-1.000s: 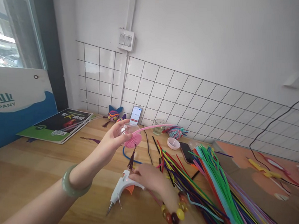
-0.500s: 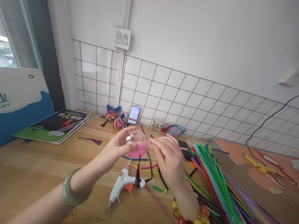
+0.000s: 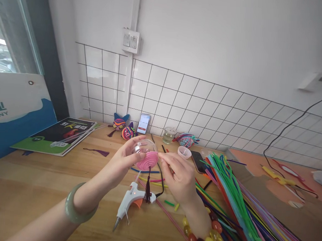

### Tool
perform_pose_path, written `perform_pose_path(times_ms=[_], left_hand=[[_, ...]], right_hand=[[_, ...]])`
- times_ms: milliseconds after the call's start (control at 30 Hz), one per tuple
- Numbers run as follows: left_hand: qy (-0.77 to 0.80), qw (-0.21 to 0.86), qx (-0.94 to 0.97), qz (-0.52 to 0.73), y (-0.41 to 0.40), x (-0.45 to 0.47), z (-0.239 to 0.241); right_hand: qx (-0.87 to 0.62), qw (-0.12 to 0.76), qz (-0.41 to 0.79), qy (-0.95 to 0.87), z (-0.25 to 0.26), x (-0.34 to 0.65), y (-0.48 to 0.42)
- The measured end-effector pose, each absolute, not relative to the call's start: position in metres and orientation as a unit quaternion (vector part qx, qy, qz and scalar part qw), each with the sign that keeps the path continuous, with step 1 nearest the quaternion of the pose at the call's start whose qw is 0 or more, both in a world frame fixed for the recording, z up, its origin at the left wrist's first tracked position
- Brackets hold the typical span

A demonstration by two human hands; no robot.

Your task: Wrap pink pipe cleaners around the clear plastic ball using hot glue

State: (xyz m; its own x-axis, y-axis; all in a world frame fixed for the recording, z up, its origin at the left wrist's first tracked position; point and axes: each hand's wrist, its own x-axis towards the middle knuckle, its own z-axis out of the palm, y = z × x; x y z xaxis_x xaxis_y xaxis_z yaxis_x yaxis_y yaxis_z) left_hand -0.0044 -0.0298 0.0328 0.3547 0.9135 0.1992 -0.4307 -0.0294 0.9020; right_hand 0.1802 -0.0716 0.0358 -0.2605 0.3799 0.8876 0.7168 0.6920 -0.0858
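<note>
Black grid lines ran across the white wall [image 3: 224, 41] behind the pale wooden tabletop [image 3: 30, 185]. At far left, a white-and-blue printed board [image 3: 16, 105] showed the letters "PANY" beneath a green Chinese character, cut off by the frame edge. Beside it lay a black-and-green glossy booklet [image 3: 45, 132], its white and yellow Chinese title too blurred to read in full. An upright lit smartphone [image 3: 143, 123] displayed digits too small to make out above a red button.

Near the middle, above the tabletop, the left hand [image 3: 125, 158] gripped a clear plastic ball [image 3: 150, 146] with a pink fuzzy spiral coil [image 3: 149, 162] on its lower part. The right hand [image 3: 181, 175] pinched the coil's right edge between thumb and forefinger. From the coil hung a dark maroon tassel [image 3: 147, 188], overlapping in view a white glue gun [image 3: 127, 201] with an orange trigger, its small marking illegible.
</note>
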Motion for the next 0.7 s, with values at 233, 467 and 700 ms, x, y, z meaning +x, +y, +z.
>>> perform_pose_path(times_ms=[233, 467, 700], left_hand=[[0.23, 0.665, 0.49, 0.516, -0.0305, -0.004, 0.0331], [0.212, 0.675, 0.463, 0.534, -0.0314, -0.0014, 0.0337], [0.2, 0.683, 0.438, 0.549, -0.0327, 0.0025, 0.0298]], right_hand=[[-0.35, 0.497, -0.172, -0.775, 0.0323, 0.1793, -0.071], [-0.35, 0.502, -0.149, -0.777, 0.0311, 0.1766, -0.0713], [-0.356, 0.524, -0.095, -0.767, 0.0336, 0.1713, -0.0748]])
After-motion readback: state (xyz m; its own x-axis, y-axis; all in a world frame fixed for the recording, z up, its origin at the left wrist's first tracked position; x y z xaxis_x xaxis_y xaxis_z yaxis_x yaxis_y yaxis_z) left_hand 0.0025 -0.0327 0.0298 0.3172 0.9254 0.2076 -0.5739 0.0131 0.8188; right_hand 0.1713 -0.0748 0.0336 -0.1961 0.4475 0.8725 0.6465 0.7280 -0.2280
